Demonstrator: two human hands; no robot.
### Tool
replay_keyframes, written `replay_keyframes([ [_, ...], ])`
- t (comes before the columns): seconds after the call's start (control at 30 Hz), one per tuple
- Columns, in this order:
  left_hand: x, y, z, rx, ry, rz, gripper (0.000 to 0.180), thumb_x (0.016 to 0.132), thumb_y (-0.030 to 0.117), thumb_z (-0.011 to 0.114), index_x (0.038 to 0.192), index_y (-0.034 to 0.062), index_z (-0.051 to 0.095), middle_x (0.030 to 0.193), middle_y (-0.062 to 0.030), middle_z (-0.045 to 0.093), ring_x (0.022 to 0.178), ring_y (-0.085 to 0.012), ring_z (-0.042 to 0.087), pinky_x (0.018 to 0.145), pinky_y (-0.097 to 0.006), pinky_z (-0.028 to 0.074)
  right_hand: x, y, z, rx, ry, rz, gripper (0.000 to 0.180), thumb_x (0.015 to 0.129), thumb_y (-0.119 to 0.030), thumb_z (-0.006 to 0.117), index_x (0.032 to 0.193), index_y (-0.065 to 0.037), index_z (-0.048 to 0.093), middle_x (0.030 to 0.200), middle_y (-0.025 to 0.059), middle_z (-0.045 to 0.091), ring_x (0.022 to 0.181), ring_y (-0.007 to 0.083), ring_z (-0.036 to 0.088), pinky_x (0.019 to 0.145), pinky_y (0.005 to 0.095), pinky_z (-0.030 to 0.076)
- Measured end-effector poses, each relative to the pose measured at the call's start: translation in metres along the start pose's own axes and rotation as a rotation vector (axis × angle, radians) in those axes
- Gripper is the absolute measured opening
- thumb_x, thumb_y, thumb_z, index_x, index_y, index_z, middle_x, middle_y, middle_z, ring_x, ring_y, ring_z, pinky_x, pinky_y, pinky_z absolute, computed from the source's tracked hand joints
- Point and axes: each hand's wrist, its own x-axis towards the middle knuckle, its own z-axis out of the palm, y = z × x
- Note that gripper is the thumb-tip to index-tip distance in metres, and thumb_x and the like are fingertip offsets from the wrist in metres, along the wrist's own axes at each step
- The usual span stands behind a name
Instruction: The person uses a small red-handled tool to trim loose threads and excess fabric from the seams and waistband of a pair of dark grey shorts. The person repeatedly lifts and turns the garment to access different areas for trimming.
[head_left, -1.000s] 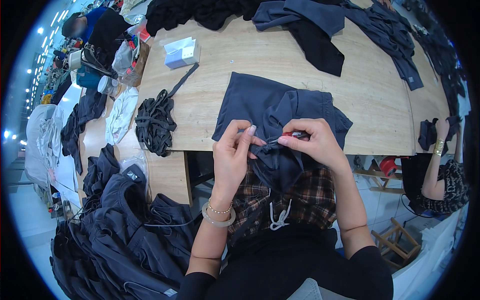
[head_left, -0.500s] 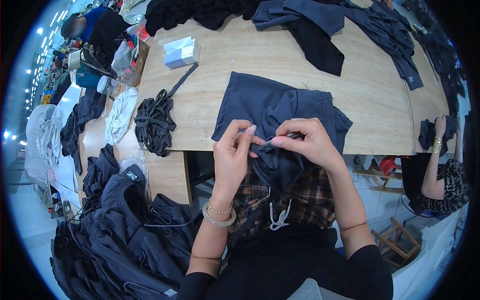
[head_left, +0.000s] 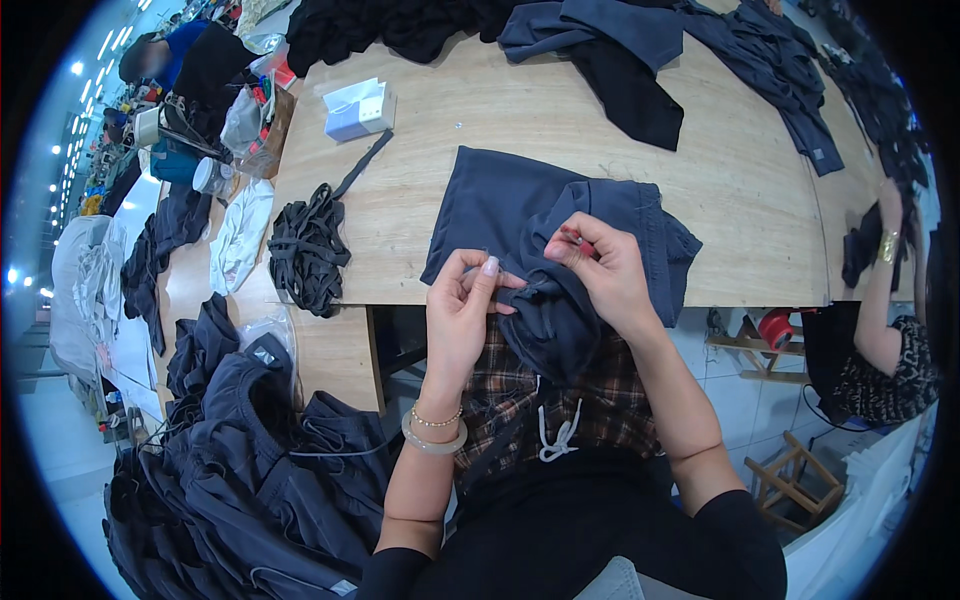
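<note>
A dark blue-grey garment [head_left: 520, 195] lies across the table's near edge and hangs down over my lap. Its gathered, stitched side points to the right. My left hand [head_left: 462, 305] pinches a bunched fold of the cloth between thumb and fingers. Just to the right and a little higher, my right hand [head_left: 600, 265] is closed, raised off that fold. A small red thing [head_left: 577, 241] shows between its fingers, perhaps a slim tool; most of it is hidden in the grip.
A tissue box [head_left: 358, 110] and a bundle of dark elastic strap [head_left: 308, 250] stand on the wooden table [head_left: 400, 215]. Dark garments [head_left: 250, 470] are heaped at my left. More clothes [head_left: 590, 40] lie along the far edge. Another person's arm [head_left: 880, 300] works at far right, near wooden stools [head_left: 795, 485].
My right hand has lifted up and away from the fold, and a red thing now shows in it. My left hand still pinches the cloth. The other person's hand at far right moved up.
</note>
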Motion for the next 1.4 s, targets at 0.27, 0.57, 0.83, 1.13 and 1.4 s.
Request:
replay_keyframes([
  [0.27,-0.006,-0.004,-0.012,0.141,-0.210,0.372,0.012,0.091,-0.003,0.051,0.080,0.0025,0.048,0.091,-0.0083,0.062,0.087,-0.0123,0.056,0.105,-0.035,0.043,0.013,0.007,-0.031,0.095,0.081,0.179,0.019,0.088,-0.022,0.077,0.085,-0.005,0.070,0.069,-0.0071,0.049,0.065,0.0013,0.041,0.059,0.0208,0.034],
  [0.57,-0.008,-0.004,-0.052,0.138,0.029,0.150,0.015,0.090,-0.009,0.050,0.102,-0.0015,0.051,0.103,-0.0146,0.058,0.108,-0.0261,0.062,0.102,-0.043,0.051,0.005,0.039,-0.014,-0.090,-0.117,0.272,0.027,0.084,-0.016,0.078,0.096,0.005,0.066,0.072,0.0006,0.057,0.071,0.0048,0.048,0.066,0.0231,0.042],
  [0.83,-0.028,-0.004,-0.059,0.779,0.369,0.037,0.021,0.097,0.008,0.060,0.116,-0.0011,0.063,0.099,-0.0157,0.070,0.082,-0.0172,0.065,0.070,-0.029,0.051,0.007,0.037,-0.015,-0.033,-0.078,0.208,0.024,0.086,-0.015,0.077,0.091,0.005,0.065,0.072,-0.0030,0.054,0.071,0.0036,0.044,0.064,0.0225,0.040],
  [1.13,-0.067,-0.103,-0.023,-0.018,0.023,-0.478,0.017,0.098,0.013,0.064,0.103,-0.0028,0.063,0.095,-0.0094,0.071,0.081,-0.0108,0.068,0.069,-0.027,0.060,0.004,0.034,-0.011,-0.079,-0.081,0.215,0.023,0.086,-0.016,0.077,0.095,0.002,0.066,0.076,0.0016,0.060,0.074,0.0051,0.053,0.069,0.0233,0.045],
  [1.4,-0.071,-0.068,-0.022,-0.652,-0.074,-0.446,0.024,0.106,0.014,0.049,0.124,0.0010,0.056,0.120,-0.0136,0.068,0.107,-0.0229,0.069,0.097,-0.038,0.057,-0.032,-0.014,-0.015,-0.198,-0.017,0.094,0.033,0.085,-0.016,0.077,0.113,-0.005,0.064,0.102,0.0100,0.069,0.089,0.0183,0.068,0.078,0.0340,0.054],
])
